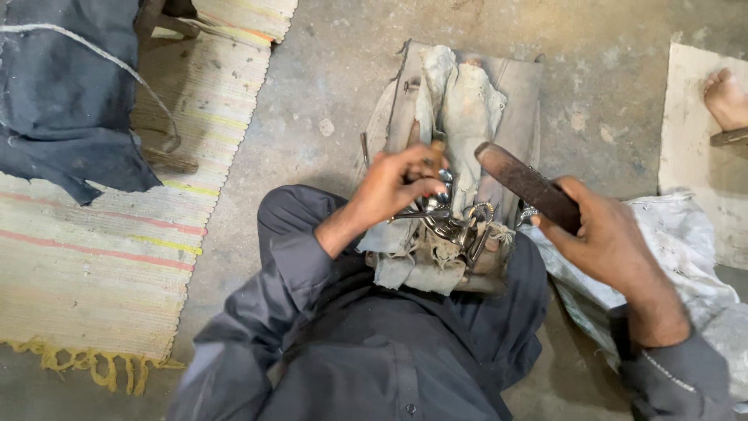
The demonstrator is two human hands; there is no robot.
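Workpiece: shiny metal parts [454, 222], a small cluster of bright curved pieces, lying at the near end of a cloth-wrapped block; exact form too tangled to tell.
Tool in left hand: thin metal rod [417, 214] lying roughly left to right, tip pointing right into the metal parts.
Left hand: left hand [397, 185] with fingers closed together around a wooden-handled tool [427, 152] and pressing on the rod, directly above the workpiece.
Hammer: hammer [523, 185], dark and worn; long axis runs diagonally from upper left to lower right, the rounded end pointing up-left, raised over the block and just right of the metal parts, not touching them.
Right hand: right hand [604, 238] clamped on the lower right part of the hammer, fingers wrapped round it.
Support: cloth-wrapped block [467, 101], grey rags over a flat board, long axis running away from the person, set on the floor between the knees.
Clothing: dark grey garment [366, 343] covering legs and arms.
Surroundings: concrete floor [327, 78]; striped woven mat [93, 257] to the left; dark cloth [66, 86] on it; white sack [678, 257] under the right arm; another person's bare foot [726, 97] at the right edge.
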